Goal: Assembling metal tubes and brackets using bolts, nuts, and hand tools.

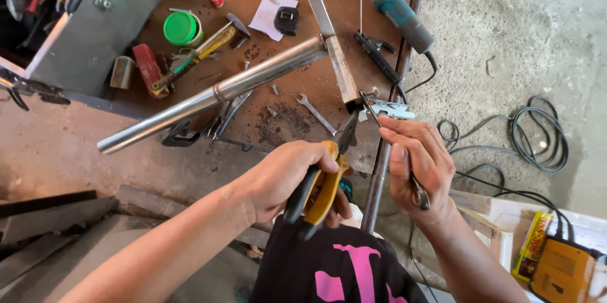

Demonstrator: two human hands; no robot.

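Left hand point(288, 180) closed in a firm grip around yellow-handled pliers point(325, 180), nose aimed up at a small metal piece point(391, 109) just beyond. Right hand point(417, 164) wrapped tight on a thin rod point(414, 184), steadying it against the counter point(265, 0) edge for bracing.

Both arms are bare from the hands to as far up as the view reaches, with no sleeves, gloves, rings or watch to be seen. The left hand point(288, 180) and right hand point(414, 167) have short, plain nails. Below them shows a black shirt point(335, 265) with large bright pink block shapes printed on its front.
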